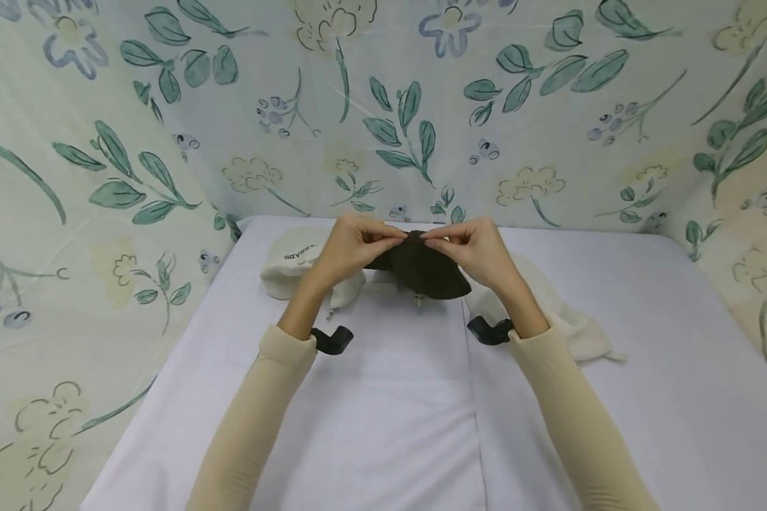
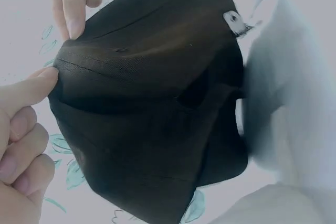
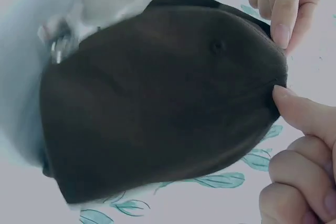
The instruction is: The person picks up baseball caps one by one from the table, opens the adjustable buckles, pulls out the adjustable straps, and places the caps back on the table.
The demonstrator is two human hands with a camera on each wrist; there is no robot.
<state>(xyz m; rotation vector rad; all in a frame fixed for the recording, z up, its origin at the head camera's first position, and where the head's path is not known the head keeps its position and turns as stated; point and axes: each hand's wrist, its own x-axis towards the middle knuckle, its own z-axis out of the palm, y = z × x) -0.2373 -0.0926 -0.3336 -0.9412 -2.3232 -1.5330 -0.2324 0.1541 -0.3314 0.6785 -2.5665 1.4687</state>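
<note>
Both hands pinch the top of a dark brown cap (image 1: pixel 421 266) between thumb and fingertips, holding it over the far part of the table. My left hand (image 1: pixel 352 245) grips one side of the crown, and my right hand (image 1: pixel 472 248) grips close beside it. The cap hangs from the fingertips with its cloth sagging, as the cap (image 2: pixel 142 77) in the left wrist view shows. A small metal piece (image 2: pixel 234 23) shows at its edge. From the other side, the cap (image 3: pixel 157 98) has a small eyelet near the pinched part.
A cream cap (image 1: pixel 287 273) with dark lettering lies on the white-covered table (image 1: pixel 383 426), behind the left hand. Cream cloth (image 1: pixel 568 316) lies beyond the right forearm. A floral curtain (image 1: pixel 332 142) closes off the back and sides. Each wrist wears a black camera mount (image 1: pixel 333 341).
</note>
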